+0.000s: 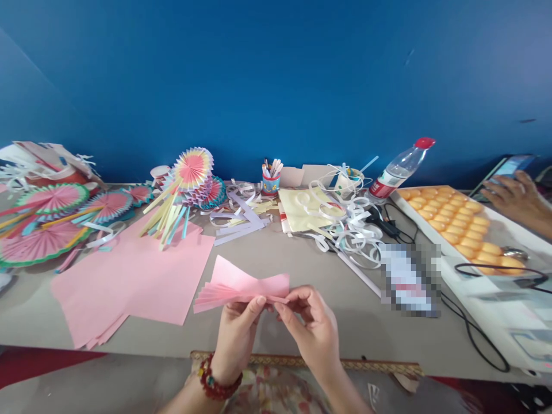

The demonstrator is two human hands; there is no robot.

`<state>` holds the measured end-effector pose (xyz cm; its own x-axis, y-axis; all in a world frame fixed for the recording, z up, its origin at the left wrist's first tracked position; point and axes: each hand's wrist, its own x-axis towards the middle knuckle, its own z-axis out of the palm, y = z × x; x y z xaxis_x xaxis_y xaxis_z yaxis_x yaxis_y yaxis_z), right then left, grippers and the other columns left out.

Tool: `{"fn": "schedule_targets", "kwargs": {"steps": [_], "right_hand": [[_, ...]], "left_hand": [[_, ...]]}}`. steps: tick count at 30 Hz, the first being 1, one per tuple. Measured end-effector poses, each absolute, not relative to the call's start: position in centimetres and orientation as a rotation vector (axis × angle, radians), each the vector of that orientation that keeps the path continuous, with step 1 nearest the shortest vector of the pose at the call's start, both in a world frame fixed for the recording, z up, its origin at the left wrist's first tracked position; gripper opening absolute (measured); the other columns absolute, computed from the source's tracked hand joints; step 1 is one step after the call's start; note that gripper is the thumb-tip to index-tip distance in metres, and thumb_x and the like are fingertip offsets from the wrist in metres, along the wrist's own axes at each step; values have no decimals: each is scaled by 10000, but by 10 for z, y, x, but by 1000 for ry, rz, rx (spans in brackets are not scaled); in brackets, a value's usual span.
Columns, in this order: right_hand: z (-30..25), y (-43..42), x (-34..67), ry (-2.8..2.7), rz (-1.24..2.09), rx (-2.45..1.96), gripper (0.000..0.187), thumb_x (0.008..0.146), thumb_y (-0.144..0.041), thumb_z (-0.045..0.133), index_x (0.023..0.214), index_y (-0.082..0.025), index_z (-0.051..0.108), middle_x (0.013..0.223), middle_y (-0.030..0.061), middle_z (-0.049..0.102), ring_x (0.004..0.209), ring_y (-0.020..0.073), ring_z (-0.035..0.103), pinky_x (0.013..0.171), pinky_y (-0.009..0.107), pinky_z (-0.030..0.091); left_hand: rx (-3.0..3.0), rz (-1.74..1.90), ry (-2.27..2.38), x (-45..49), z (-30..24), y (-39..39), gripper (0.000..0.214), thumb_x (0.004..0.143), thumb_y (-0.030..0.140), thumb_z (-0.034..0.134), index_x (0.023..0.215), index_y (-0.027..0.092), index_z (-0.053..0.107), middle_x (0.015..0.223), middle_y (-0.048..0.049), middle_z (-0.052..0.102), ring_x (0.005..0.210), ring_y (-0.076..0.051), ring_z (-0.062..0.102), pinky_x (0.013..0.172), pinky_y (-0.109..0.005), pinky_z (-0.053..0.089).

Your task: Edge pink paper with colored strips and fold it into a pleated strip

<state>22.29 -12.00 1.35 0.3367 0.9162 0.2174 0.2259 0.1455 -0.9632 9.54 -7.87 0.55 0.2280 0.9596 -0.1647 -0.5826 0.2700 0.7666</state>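
Both my hands hold one pleated pink paper (241,286) just above the table's near edge. My left hand (237,333), with a red bead bracelet on its wrist, pinches the fold from below at its middle. My right hand (313,328) pinches the paper's right end with thumb and forefinger. The pleats fan out to the left and up. A stack of flat pink sheets (129,282) lies on the table to the left of my hands.
Finished paper fans (52,218) and a fan with hanging strips (185,184) sit at back left. Curled white strips (349,224), yellow paper, a pen cup (271,178), a tilted plastic bottle (399,169), a tray of orange balls (457,224) and cables lie right. Another person's hand (515,195) rests far right.
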Motion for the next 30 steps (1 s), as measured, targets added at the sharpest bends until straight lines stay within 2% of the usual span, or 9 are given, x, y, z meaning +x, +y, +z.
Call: {"fn": "schedule_targets", "kwargs": {"steps": [6, 12, 14, 19, 23, 26, 30], "right_hand": [[16, -118, 220, -1175, 735, -1313, 110, 872, -255, 649, 810, -209, 570, 657, -39, 615, 539, 104, 629, 533, 190, 486], [15, -117, 214, -1174, 734, -1305, 122, 893, -262, 628, 812, -211, 551, 667, -40, 596, 550, 100, 616, 541, 197, 484], [13, -116, 213, -1130, 764, -1298, 120, 894, -271, 626, 859, -220, 523, 697, -40, 601, 566, 104, 620, 555, 203, 494], [14, -112, 214, -1137, 825, -1314, 217, 885, -287, 637, 1043, -227, 501, 794, -8, 652, 679, 131, 635, 618, 224, 512], [15, -112, 217, -1201, 808, -1342, 126, 896, -311, 622, 880, -210, 548, 733, -7, 615, 643, 122, 599, 582, 209, 484], [13, -114, 220, -1123, 891, -1292, 192, 912, -350, 603, 805, -203, 540, 650, -23, 583, 553, 109, 569, 520, 202, 469], [6, -117, 230, -951, 1066, -1173, 234, 893, -394, 636, 800, -195, 554, 656, -17, 596, 513, 109, 564, 498, 219, 489]], "left_hand": [[644, 1071, 688, 96, 6, -79, 82, 756, 240, 791, 814, 181, 780, 818, -48, 754, 765, -173, 678, 764, -294, 550], [543, 1095, 673, 101, 8, -80, 87, 772, 243, 780, 777, 159, 759, 783, -48, 734, 734, -153, 659, 662, -243, 529], [536, 1089, 674, 101, 9, -79, 95, 775, 247, 778, 778, 153, 759, 789, -53, 733, 738, -151, 658, 663, -239, 530], [505, 1072, 666, 100, 9, -77, 115, 773, 253, 779, 851, 173, 755, 845, -44, 733, 797, -166, 666, 797, -299, 543], [548, 1072, 699, 103, 7, -80, 144, 783, 276, 768, 857, 154, 755, 869, -69, 735, 851, -196, 671, 818, -318, 539], [566, 1132, 713, 103, 6, -81, 161, 758, 283, 789, 843, 151, 752, 864, -67, 740, 838, -199, 674, 808, -325, 544], [518, 1287, 808, 96, 3, -75, 211, 725, 339, 816, 796, 157, 736, 835, -46, 734, 814, -176, 672, 804, -303, 546]]}}
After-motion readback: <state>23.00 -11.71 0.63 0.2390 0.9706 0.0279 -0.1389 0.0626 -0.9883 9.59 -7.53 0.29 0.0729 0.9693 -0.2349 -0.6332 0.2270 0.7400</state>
